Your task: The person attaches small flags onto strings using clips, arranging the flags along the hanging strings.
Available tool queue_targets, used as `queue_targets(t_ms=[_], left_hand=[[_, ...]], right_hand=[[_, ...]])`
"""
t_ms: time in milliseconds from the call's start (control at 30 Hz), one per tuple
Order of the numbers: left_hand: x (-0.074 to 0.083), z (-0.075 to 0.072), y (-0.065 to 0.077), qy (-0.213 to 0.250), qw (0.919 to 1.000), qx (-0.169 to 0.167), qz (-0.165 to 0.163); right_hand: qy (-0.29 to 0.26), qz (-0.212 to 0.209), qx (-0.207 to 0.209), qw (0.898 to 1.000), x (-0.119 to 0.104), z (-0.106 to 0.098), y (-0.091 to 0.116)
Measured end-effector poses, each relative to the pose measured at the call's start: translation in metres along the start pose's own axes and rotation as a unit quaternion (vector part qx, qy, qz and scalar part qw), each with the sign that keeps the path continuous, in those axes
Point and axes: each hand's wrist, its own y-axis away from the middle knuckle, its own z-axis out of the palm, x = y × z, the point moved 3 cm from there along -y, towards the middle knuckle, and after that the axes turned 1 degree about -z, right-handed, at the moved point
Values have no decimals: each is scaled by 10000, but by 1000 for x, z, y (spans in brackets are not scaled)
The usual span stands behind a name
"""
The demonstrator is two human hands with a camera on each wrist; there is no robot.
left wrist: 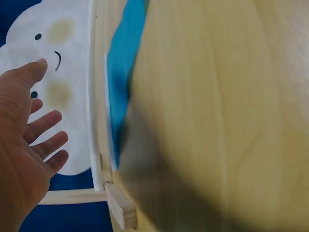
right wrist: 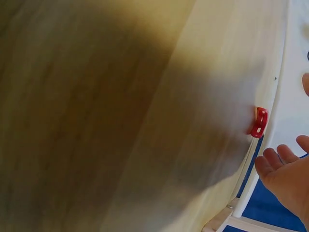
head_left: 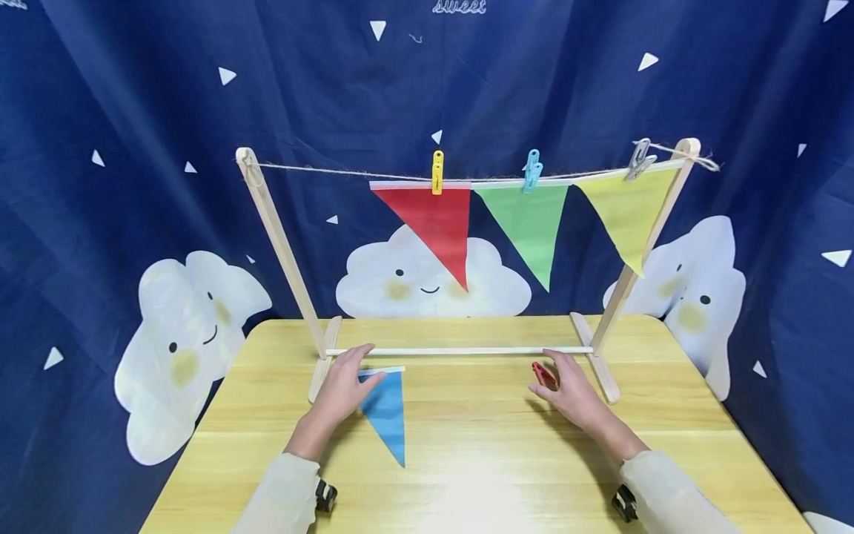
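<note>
Above the table my left hand (head_left: 343,386) hovers at the upper left corner of a blue triangular flag (head_left: 389,415), its fingers loosely spread. In the left wrist view that hand (left wrist: 29,130) holds nothing, and the blue flag (left wrist: 123,72) lies apart from it. My right hand (head_left: 570,389) hovers beside a red clothespin (head_left: 544,376) on the table. The right wrist view shows the red clothespin (right wrist: 259,123) a little away from the relaxed fingers of the right hand (right wrist: 289,181).
A wooden stand carries a twine line (head_left: 320,170). Red (head_left: 440,222), green (head_left: 530,222) and yellow flags (head_left: 630,211) hang there by a yellow clothespin (head_left: 437,173), a blue clothespin (head_left: 532,172) and a grey clothespin (head_left: 639,159). A white crossbar (head_left: 460,351) joins the stand's feet.
</note>
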Motion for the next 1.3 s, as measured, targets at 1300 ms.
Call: queue_targets(t_ms=[1300], left_hand=[[-42,18,6,-625,9941,-63,-888]], right_hand=[[566,612,-196,9963,22,13,-7]])
